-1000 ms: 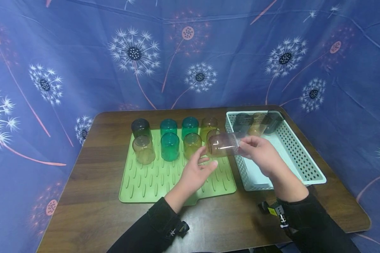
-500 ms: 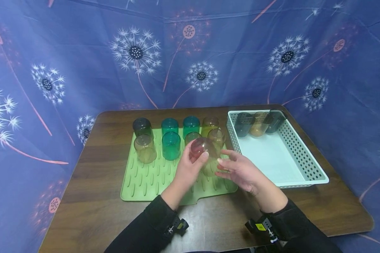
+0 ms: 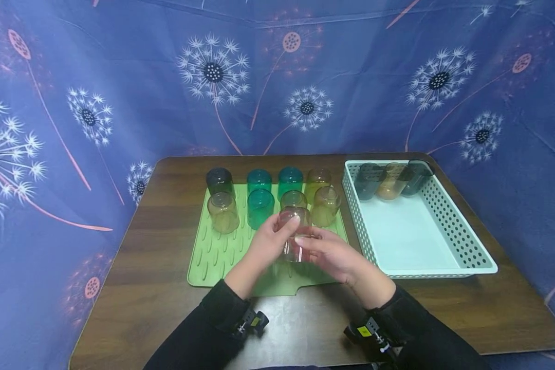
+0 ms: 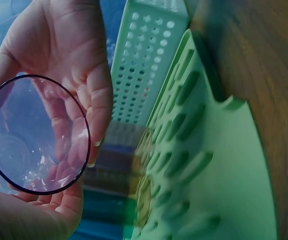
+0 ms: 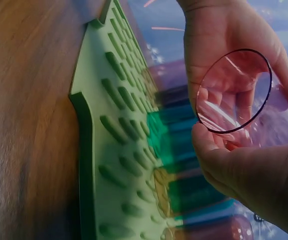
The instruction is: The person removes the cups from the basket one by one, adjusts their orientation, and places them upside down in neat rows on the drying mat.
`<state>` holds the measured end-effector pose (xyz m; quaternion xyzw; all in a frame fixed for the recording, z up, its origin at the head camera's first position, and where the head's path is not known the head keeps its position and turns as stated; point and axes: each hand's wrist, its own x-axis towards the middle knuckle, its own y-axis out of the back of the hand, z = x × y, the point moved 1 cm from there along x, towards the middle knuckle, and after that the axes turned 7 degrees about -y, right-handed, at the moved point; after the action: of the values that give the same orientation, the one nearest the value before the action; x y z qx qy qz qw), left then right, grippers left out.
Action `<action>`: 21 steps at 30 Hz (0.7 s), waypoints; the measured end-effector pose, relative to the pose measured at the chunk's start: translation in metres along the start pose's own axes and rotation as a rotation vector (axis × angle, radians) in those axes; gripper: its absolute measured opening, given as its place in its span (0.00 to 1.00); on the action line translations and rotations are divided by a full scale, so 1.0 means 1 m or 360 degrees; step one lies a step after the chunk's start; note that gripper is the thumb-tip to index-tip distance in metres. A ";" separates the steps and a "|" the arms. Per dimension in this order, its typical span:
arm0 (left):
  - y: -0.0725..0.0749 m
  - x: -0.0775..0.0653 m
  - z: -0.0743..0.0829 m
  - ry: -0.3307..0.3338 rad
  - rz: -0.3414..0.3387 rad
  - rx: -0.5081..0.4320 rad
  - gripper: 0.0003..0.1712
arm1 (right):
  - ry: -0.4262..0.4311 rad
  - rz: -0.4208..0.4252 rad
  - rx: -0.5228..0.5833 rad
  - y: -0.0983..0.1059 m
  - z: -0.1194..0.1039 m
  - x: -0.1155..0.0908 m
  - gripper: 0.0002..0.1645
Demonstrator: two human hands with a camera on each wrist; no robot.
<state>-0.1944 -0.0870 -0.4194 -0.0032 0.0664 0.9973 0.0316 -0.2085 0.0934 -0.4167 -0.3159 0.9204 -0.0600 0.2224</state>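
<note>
The head view looks forward and down from above the near side of the table, far enough back to take in the mat, the basket and the patterned cloth behind.

The left wrist view is close, turned sideways with the table at its right edge, facing the mouth of the glass and reaching past the mat to the basket. The right wrist view, equally near, tips the opposite way, table at left.

Both wrist views share the glass, left hand, right hand and mat.
</note>
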 end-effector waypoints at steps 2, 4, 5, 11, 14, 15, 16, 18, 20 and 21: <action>0.006 0.001 0.000 0.0011 0.0006 0.0006 0.38 | 0.0014 0.0010 0.0011 -0.003 0.000 0.004 0.43; 0.013 0.001 -0.001 0.0008 0.0014 0.0016 0.37 | 0.0023 0.0029 0.0007 -0.008 -0.001 0.010 0.42; 0.017 0.001 -0.001 0.0007 0.0026 0.0024 0.37 | 0.0020 0.0040 0.0001 -0.010 -0.001 0.013 0.42; 0.043 -0.003 -0.001 -0.0022 0.0054 0.0091 0.37 | 0.0012 0.0072 -0.0063 -0.027 -0.002 0.036 0.43; 0.057 -0.005 -0.001 -0.0016 0.0041 0.0148 0.39 | 0.0032 0.0066 -0.0166 -0.037 -0.001 0.047 0.44; 0.062 -0.006 -0.001 -0.0015 0.0034 0.0172 0.40 | 0.0048 0.0063 -0.0216 -0.040 -0.001 0.051 0.43; 0.068 -0.007 -0.001 -0.0010 0.0023 0.0201 0.41 | 0.0069 0.0069 -0.0273 -0.043 0.000 0.055 0.43; 0.079 -0.009 0.001 0.0000 -0.0004 0.0322 0.44 | 0.0107 0.0088 -0.0389 -0.050 0.002 0.064 0.43; 0.092 -0.013 0.004 0.0011 -0.0046 0.0467 0.47 | 0.0150 0.0109 -0.0503 -0.057 0.006 0.075 0.43; 0.099 -0.014 0.006 0.0014 -0.0079 0.0545 0.49 | 0.0165 0.0116 -0.0555 -0.061 0.008 0.081 0.44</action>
<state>-0.1866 -0.1849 -0.4006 -0.0039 0.2354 0.9703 0.0561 -0.2277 -0.0037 -0.4384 -0.3127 0.9379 0.0922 0.1187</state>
